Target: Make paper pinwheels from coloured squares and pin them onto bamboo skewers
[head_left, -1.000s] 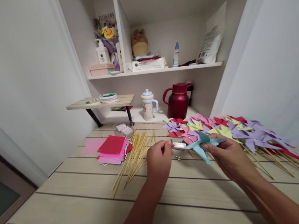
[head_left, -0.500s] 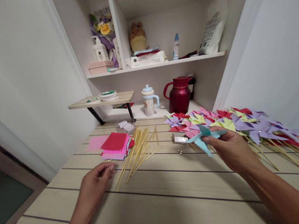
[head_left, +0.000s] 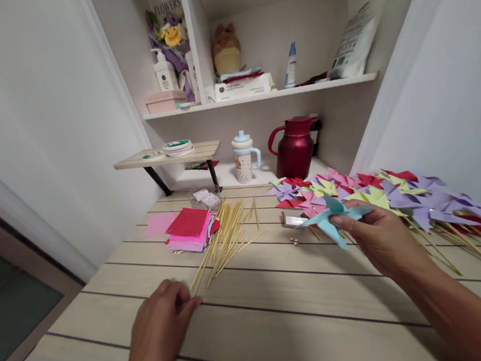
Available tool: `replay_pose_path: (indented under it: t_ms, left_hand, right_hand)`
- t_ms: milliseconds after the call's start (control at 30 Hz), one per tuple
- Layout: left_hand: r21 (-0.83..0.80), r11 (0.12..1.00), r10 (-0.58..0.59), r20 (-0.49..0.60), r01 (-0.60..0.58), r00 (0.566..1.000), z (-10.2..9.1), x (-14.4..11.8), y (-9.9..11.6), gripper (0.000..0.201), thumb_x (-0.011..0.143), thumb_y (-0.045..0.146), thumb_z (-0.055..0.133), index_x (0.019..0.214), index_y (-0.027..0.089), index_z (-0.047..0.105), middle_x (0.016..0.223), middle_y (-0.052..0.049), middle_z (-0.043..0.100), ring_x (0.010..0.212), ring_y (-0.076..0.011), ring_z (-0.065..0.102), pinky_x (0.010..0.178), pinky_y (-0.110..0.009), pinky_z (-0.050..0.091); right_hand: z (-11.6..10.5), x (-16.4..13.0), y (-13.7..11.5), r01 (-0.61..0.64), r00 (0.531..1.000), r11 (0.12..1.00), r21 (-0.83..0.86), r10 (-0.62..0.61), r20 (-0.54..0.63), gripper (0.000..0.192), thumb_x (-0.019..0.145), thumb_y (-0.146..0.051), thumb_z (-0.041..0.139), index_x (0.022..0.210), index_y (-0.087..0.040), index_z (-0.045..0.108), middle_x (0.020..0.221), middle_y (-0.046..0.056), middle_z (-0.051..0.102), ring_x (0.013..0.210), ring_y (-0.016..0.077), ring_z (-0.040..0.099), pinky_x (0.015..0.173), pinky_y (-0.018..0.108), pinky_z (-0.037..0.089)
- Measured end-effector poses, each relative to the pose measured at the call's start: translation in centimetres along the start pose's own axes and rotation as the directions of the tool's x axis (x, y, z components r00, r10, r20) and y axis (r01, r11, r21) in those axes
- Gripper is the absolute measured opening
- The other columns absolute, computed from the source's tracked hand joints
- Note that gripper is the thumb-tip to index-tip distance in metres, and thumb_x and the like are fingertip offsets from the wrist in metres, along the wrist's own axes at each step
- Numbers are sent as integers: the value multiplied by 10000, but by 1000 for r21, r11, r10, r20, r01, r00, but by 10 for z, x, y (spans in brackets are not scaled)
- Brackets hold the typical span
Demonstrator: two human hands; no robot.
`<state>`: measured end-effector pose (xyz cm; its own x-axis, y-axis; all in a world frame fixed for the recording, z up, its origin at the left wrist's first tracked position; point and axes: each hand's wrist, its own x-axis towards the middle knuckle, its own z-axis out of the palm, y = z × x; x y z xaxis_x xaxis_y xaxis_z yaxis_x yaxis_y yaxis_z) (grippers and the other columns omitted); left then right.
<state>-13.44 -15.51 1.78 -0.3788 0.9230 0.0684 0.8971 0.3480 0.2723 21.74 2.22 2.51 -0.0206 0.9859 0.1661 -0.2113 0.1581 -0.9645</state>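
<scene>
Nearest us, our left hand (head_left: 163, 327) lies palm down on the pale striped wooden surface (head_left: 279, 313), its grip loosely curled with the fingertips at the near ends of the loose bundle of thin bamboo sticks (head_left: 224, 239); whether they pinch a stick we cannot tell.

Right of the sticks, our right hand (head_left: 380, 238) is raised above the surface, its grip pinching the light blue folded paper pinwheel (head_left: 331, 220) between thumb and fingers.

Just left of the sticks: a stack of red and pink square paper sheets (head_left: 189, 229).

Right of the sticks, beyond the blue pinwheel: a heap of purple, yellow, pink and red paper pinwheels on sticks (head_left: 404, 199).

Beyond the sticks, by the wall: a white lidded cup (head_left: 245, 160) and a dark red jug (head_left: 295, 149).
</scene>
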Motion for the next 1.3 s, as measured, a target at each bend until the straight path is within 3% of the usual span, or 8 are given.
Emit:
replay_pose_path:
  t_ms: [233,467,733,933,1133,1300]
  left_hand:
    - [93,995,-21,-5,22,1000,2,-3,18,175,911,265,498,810,210,630,906,-40,638,870,-211,612,723,-313,369]
    - [82,995,-63,10,62,998,0,-16,10,232,913,284,455,822,219,658,913,-54,664,884,-230,635,768,-338,405]
    - [-249,966,-94,-59,76,994,6,-26,-13,275,790,485,513,720,268,667,823,-22,684,819,-222,647,746,-331,466]
    - [-384,919,-2,-222,-86,975,3,-10,16,305,723,545,595,602,270,643,718,9,656,681,-181,622,671,-292,475]
    - [-391,907,71,-220,-155,973,6,1,53,281,749,512,604,608,272,642,715,22,643,664,-163,606,649,-275,463]
    - [-405,895,92,-237,-185,967,12,4,57,289,755,516,608,605,271,645,718,18,639,653,-164,596,636,-279,458]
  right_hand:
    - [0,0,-2,-20,999,999,37,21,-29,299,553,-333,926,764,-246,733,731,-19,741,691,150,663,623,241,512]
    - [0,-1,-3,-27,1000,998,52,27,-5,326,540,-342,933,781,-241,738,752,0,749,716,166,679,642,253,530]
    - [2,-2,-6,-9,1000,1000,18,9,14,332,558,-352,924,809,-233,742,739,5,717,697,164,633,611,264,485]
    - [12,-7,-10,-56,997,993,104,49,65,285,567,-348,919,742,-224,732,717,1,711,693,161,625,654,274,472]
    - [13,-9,-18,-78,990,984,160,58,126,242,611,-344,898,695,-202,721,691,1,709,665,145,607,648,267,456]
    - [10,-9,-21,-72,992,974,213,48,118,228,608,-315,904,691,-209,721,639,-27,688,629,129,600,619,252,455]
